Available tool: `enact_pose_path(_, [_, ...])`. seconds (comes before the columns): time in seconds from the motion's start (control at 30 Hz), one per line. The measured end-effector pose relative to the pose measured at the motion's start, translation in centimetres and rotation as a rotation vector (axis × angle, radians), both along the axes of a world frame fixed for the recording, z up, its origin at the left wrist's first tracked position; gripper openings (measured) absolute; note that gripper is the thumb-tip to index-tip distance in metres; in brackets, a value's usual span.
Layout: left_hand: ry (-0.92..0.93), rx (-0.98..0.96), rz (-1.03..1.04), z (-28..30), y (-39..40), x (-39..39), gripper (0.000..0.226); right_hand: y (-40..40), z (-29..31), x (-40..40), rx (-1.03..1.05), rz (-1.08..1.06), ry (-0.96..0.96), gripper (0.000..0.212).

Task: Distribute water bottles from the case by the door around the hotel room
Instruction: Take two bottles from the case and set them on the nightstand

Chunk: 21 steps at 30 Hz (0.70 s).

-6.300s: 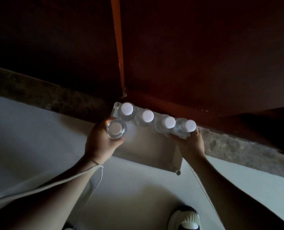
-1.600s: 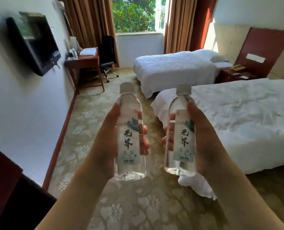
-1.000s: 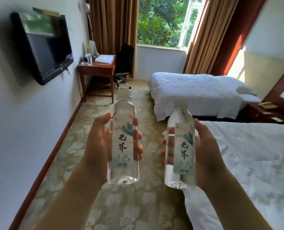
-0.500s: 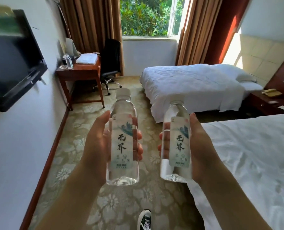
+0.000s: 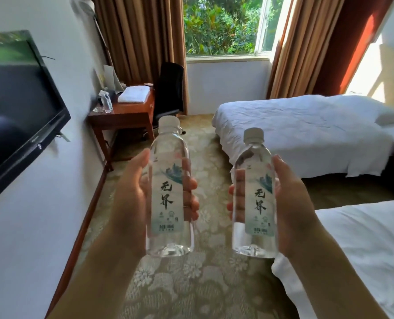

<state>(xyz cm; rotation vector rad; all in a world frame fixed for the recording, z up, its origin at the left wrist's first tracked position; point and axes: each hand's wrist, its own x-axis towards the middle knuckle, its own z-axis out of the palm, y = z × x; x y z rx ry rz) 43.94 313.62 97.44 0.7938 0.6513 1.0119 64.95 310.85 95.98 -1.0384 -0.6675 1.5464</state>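
While gripped upright, one bottle point(image 5: 169, 192) per hand: left hand point(image 5: 131, 199), right hand point(image 5: 290, 203); slip risk, smooth plastic.

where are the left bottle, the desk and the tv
left bottle point(image 5: 170, 203): head view, on its label.
desk point(image 5: 124, 114): head view, on its bare wooden top.
tv point(image 5: 18, 107): head view, on its dark screen.
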Motion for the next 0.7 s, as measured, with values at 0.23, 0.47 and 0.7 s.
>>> enact_pose_path(0.23, [0.055, 0.057, -0.137, -1.0, 15.3, 3.5, 0.062, 12.2, 0.1, 2.5, -0.014, -0.151, 0.030, 0.065])
enact_pose_path(0.47, [0.084, 0.100, -0.380, 0.1, 33.0, 8.8, 0.062, 24.3, 1.4, 6.1, 0.004, -0.416, -0.042, 0.067])
enact_pose_path(0.7, [0.057, 0.056, -0.678, 0.4, 43.8, 19.3, 0.058, 30.4, 1.6, 13.2, -0.028, -0.738, -0.187, 0.065])
